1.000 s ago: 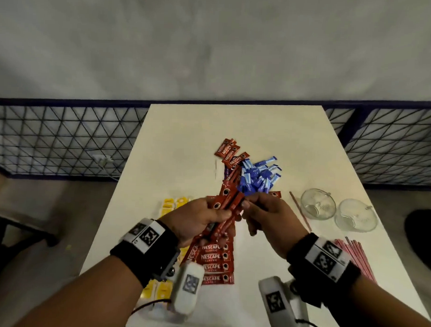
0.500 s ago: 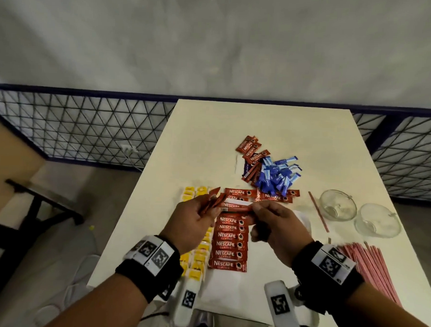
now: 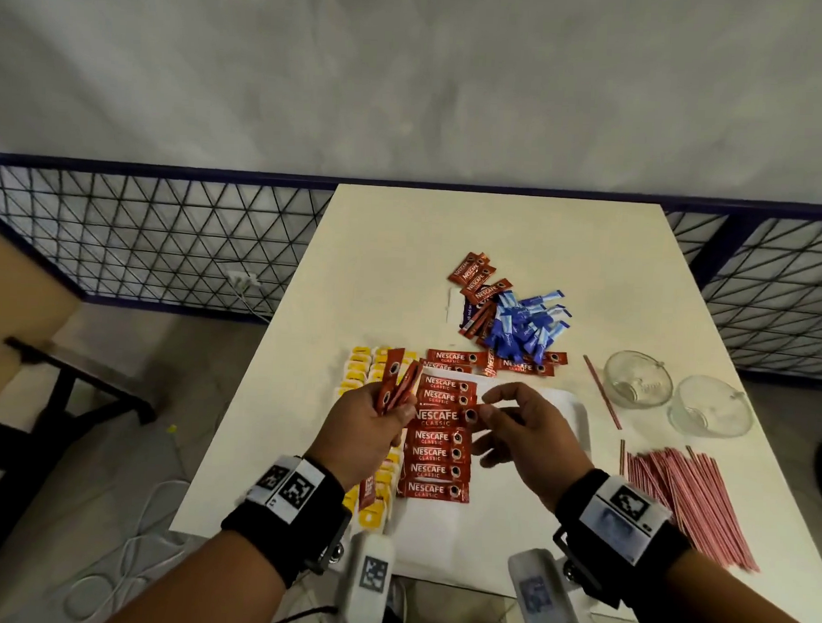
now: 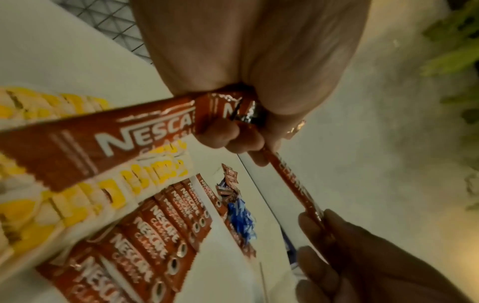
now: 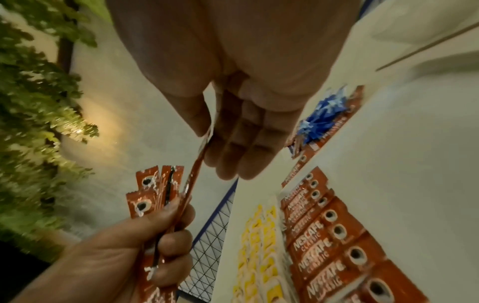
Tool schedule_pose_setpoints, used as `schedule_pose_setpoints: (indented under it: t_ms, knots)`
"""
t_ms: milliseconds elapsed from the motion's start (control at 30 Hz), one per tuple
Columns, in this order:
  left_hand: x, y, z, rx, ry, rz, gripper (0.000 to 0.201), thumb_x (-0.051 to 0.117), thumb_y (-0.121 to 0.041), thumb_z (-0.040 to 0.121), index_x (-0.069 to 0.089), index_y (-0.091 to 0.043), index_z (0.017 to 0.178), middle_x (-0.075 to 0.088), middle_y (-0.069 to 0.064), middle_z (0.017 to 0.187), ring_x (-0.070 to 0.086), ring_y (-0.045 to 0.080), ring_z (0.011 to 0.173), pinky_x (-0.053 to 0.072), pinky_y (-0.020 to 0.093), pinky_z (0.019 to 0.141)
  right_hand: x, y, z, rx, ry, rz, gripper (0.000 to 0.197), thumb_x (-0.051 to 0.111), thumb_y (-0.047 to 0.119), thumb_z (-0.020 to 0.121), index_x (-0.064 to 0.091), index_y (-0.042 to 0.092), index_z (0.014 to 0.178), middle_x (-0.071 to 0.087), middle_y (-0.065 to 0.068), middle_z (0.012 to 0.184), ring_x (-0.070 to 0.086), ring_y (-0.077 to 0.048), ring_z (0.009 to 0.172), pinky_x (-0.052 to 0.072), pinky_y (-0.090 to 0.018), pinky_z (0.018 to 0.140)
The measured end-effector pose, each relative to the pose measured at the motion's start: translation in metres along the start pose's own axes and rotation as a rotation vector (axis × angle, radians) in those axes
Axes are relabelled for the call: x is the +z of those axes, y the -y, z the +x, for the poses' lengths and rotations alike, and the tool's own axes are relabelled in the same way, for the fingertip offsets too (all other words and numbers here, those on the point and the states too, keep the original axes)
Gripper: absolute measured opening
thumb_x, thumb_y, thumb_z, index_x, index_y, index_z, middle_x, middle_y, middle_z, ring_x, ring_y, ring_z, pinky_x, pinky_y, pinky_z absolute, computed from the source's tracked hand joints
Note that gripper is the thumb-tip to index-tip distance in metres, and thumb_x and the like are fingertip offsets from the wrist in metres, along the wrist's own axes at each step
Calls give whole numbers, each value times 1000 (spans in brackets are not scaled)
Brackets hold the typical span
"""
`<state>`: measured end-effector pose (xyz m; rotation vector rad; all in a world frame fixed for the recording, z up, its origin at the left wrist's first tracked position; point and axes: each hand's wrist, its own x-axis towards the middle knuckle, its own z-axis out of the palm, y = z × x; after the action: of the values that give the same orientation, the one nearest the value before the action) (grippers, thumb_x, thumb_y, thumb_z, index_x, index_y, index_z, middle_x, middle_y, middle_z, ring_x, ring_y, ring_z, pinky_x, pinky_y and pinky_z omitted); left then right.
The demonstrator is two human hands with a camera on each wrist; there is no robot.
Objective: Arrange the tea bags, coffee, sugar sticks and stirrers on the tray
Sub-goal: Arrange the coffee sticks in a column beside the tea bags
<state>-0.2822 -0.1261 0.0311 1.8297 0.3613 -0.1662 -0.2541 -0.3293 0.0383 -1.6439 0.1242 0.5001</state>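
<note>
Since half a second ago, both hands sit nearer to me over the tray, and the sachet I was laying against the row is now lifted between them. My left hand is curled tight round a bundle of coffee sachets, their ends fanning up and away from my knuckles. My right hand pinches a single coffee sachet by its far end between thumb and forefinger; the other fingers hang straight and loose below it. Its near end is still caught in my left grip, so it spans the gap between the two hands, edge-on in both wrist views.

Beneath, the row of coffee sachets lies flat on the white tray, labels up, stacked side by side. Yellow tea bags run in a column just left of that row. Farther out on the table, blue sugar sticks sit heaped with loose sachets mixed in. Red stirrers lie bunched at the right, near two glass bowls.
</note>
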Motion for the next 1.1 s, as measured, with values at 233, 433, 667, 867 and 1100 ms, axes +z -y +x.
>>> schedule_pose_setpoints:
  t_ms: [233,433,667,867,1100]
  knots:
    - [-16,25,-4,-3,-12,350,8,58,-24,92,65,-29,90,72,-6,86,61,12,63,50,27,61,-9,-69,-10,282,-5,-102,9,60,6,90,65,0,86,66,-10,72,59,-22,54,52,-34,56]
    - [-29,39,-9,-41,-21,359,13,59,-28,92,64,-29,80,72,0,83,64,22,65,56,38,69,11,-103,-6,424,75,-361,11,66,20,88,68,10,83,63,-6,56,56,-17,44,52,-28,47]
    - [-37,41,-11,-20,0,378,12,59,-31,91,60,-37,81,72,-4,85,66,18,70,56,38,74,26,-96,-1,385,48,-720,26,59,38,89,59,17,74,67,-4,67,64,-20,57,58,-32,57]
    - [-44,43,-11,-3,0,355,7,59,-31,92,64,-34,89,72,-8,84,64,13,66,54,32,70,33,-88,-1,-133,183,-1063,18,55,37,89,62,27,102,64,6,103,60,-16,91,51,-32,78]
    - [-49,47,-12,4,13,305,10,60,-25,92,62,-33,89,73,-10,82,59,1,57,52,25,65,53,-97,17,-277,404,-1352,31,49,32,92,60,23,120,57,0,122,52,-23,115,47,-35,95]
